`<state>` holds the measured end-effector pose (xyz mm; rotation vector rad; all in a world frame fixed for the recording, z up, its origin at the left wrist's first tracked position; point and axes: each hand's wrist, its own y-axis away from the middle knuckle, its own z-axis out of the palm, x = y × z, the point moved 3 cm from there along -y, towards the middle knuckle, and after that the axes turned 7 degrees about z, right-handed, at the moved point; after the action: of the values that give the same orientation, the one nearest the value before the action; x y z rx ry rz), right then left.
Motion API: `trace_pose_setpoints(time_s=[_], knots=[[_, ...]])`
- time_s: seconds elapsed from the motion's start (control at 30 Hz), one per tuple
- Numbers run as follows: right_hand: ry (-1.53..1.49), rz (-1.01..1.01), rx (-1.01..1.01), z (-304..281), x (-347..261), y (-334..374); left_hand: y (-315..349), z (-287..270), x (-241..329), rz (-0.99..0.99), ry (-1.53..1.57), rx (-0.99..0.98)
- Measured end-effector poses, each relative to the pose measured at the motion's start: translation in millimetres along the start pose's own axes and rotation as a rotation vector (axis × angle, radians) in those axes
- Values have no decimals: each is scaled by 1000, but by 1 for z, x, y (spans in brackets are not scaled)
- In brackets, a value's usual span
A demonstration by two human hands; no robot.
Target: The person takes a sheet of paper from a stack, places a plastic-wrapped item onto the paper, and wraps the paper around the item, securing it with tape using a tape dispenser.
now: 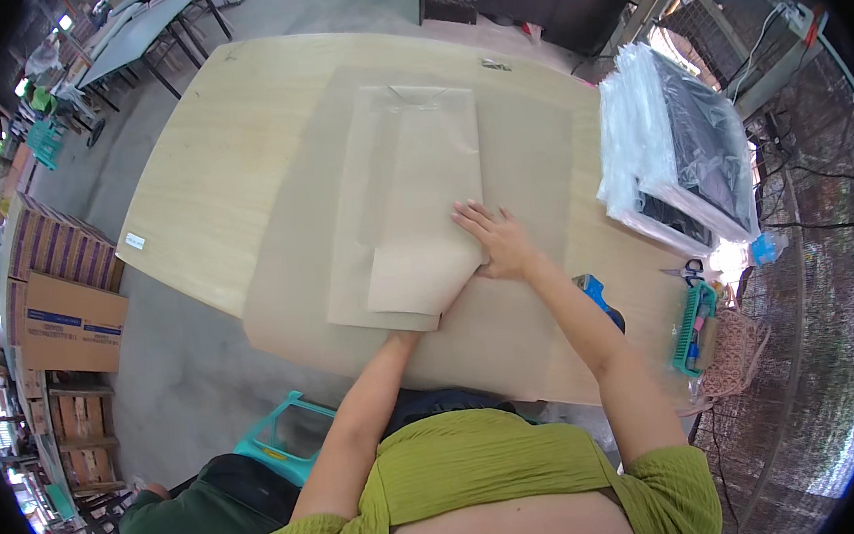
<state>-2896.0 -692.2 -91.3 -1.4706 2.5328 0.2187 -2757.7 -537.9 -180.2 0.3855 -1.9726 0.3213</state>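
Note:
A folded brown kraft paper piece, shaped like a large flat bag or sleeve, lies near the middle of the table. Creases and what looks like clear tape show at its far end. My right hand rests flat on its right edge, fingers spread. My left forearm reaches to the near end, and the left hand goes under or inside the paper, so its fingers are hidden. The near right corner of the paper is lifted and bent over. Beneath it a wide brown sheet covers much of the tabletop.
On the right stand plastic-wrapped dark flat items, scissors, a green basket with pens, and a blue tape dispenser. A turquoise stool and a person in dark green are at lower left. Cardboard boxes stand farther left.

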Motion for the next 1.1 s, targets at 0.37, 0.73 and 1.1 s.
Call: trace_pose_setpoints(time_s=[0.37,0.73,1.1], knots=[[-70,108,247,41,7,2,-58,-99,123,106,-217,-743],[53,893,203,99,-7,7,-141,-39,46,1093,-787,-849],[400,903,8,216,-171,10,-132,-34,53,1240,-794,-871]])
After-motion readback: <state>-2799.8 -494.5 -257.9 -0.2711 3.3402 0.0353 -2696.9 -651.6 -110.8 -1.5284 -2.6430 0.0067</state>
